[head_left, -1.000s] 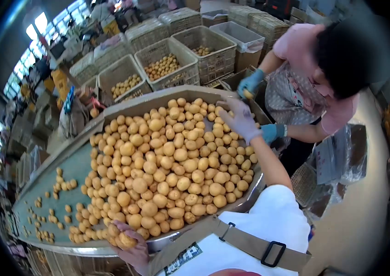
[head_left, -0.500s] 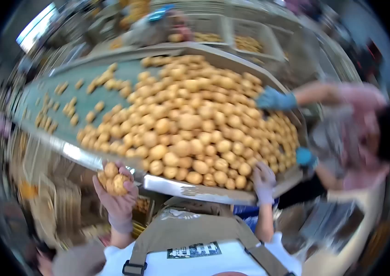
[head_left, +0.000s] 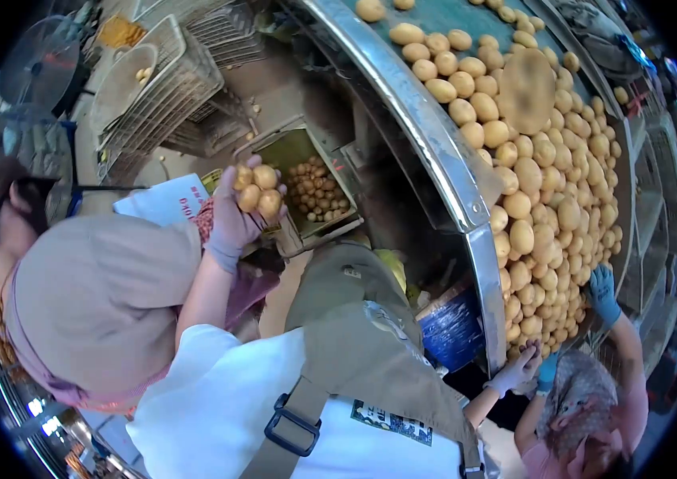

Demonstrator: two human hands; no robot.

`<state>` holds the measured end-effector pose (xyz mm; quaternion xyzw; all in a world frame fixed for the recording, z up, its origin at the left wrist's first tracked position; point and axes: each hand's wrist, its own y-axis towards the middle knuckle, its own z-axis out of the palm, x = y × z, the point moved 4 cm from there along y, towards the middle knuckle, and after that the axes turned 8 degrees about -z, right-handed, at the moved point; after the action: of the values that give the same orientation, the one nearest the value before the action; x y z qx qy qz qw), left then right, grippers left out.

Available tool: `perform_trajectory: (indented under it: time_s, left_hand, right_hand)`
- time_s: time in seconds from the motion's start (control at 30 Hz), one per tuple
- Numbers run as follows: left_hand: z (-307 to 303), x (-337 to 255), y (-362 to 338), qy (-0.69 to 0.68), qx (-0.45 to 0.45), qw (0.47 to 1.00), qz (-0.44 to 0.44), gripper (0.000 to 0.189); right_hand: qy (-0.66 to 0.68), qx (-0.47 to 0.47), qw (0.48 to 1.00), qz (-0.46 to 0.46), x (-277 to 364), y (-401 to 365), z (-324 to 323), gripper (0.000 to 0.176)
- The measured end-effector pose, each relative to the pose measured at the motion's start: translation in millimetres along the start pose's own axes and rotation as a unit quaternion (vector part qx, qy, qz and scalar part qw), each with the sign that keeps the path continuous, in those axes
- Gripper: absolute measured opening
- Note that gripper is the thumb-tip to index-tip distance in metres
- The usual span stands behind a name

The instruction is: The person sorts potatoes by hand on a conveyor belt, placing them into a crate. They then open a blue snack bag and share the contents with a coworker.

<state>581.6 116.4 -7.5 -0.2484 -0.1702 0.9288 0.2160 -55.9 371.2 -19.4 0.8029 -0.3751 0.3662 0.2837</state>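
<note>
My left hand [head_left: 234,219], in a thin pale glove, is raised palm up and closed around several potatoes [head_left: 258,191]. Behind and below it stands a crate [head_left: 281,152] with small potatoes [head_left: 316,190] inside. My right hand [head_left: 516,370], gloved alike, reaches over the metal edge [head_left: 484,295] of the sorting table to the near end of a big potato pile [head_left: 542,231]. Its fingers are extended at the potatoes there, and I make out nothing held in them.
A co-worker's blue-gloved hand [head_left: 604,295] is on the pile's far side. Another person in a brown cap [head_left: 107,295] is close beside my left arm. Stacked plastic baskets [head_left: 163,88] and a standing fan [head_left: 39,68] are at upper left; a blue container [head_left: 451,329] sits under the table.
My view has turned left and down, bringing the floor crate and the capped person into sight. My left hand still holds the potatoes; my right hand stays at the table edge.
</note>
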Motion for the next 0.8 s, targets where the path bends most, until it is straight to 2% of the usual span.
perform_trajectory:
  time_s: [0.07,0.1,0.2,0.23,0.27,0.3,0.33,0.37,0.4,0.43,0.5,0.53,0.57,0.6,0.63,0.67,0.73,0.8]
  left_hand:
    - [-14,32,21,-0.056,-0.029,0.997,-0.045,0.051]
    - [-33,48,39,-0.122,0.003,0.991,-0.051,0.051]
    - [-65,74,72,-0.175,0.031,0.984,-0.031,0.046]
    - [-87,76,81,-0.164,-0.002,0.986,-0.024,0.043]
    - [-124,75,96,-0.133,-0.094,0.986,-0.033,0.045]
    - [-128,74,100,-0.039,-0.197,0.974,-0.104,0.048]
    - [-135,70,98,0.041,-0.323,0.935,-0.14,0.051]
    - [-141,58,92,0.122,-0.441,0.874,-0.162,0.055]
    - [-217,31,120,0.167,-0.34,0.923,-0.067,0.054]
    - [-227,-6,125,0.343,-0.36,0.867,0.033,0.052]
    - [-108,-26,111,0.4,-0.402,0.802,0.19,0.069]
    - [-31,-26,102,0.425,-0.329,0.808,0.242,0.075]
    - [23,-33,99,0.527,-0.311,0.73,0.304,0.074]
    - [65,-37,96,0.562,-0.256,0.702,0.354,0.069]
    - [122,-28,91,0.569,-0.195,0.7,0.385,0.062]
    - [168,-16,88,0.568,-0.147,0.704,0.401,0.055]
    - [254,32,83,0.623,-0.035,0.681,0.384,0.041]
    - [316,93,79,0.745,0.1,0.558,0.35,0.028]
  right_hand:
    - [0.023,-0.017,0.999,0.029,-16,1,0,0.04]
    - [0.03,-0.027,0.999,0.017,-23,1,0,0.038]
    - [0.071,-0.055,0.996,0.021,-35,2,-2,0.031]
    - [0.059,-0.056,0.997,0.012,-22,1,-1,0.03]
    - [0.047,-0.062,0.997,0.004,-11,0,0,0.029]
    - [0.048,-0.075,0.996,0.005,-10,0,1,0.029]
    - [0.05,-0.083,0.995,0.007,-9,-3,0,0.029]
    - [0.055,-0.088,0.995,0.003,-7,-6,2,0.029]
    - [0.062,-0.094,0.994,-0.003,-1,-5,4,0.028]
    - [0.068,-0.101,0.993,-0.006,2,-6,3,0.028]
    - [0.017,-0.067,0.998,-0.004,6,0,-7,0.026]
    - [-0.024,-0.046,0.999,-0.016,18,10,-16,0.025]
    - [-0.001,-0.133,0.991,-0.027,25,30,-43,0.025]
    - [0.022,-0.217,0.975,-0.037,32,48,-71,0.026]
    - [0.059,-0.246,0.966,-0.051,43,61,-84,0.028]
    - [0.097,-0.279,0.953,-0.068,54,71,-99,0.03]
    - [0.077,-0.182,0.966,-0.167,104,77,-88,0.033]
    - [0.086,-0.297,0.918,-0.247,121,93,-121,0.039]
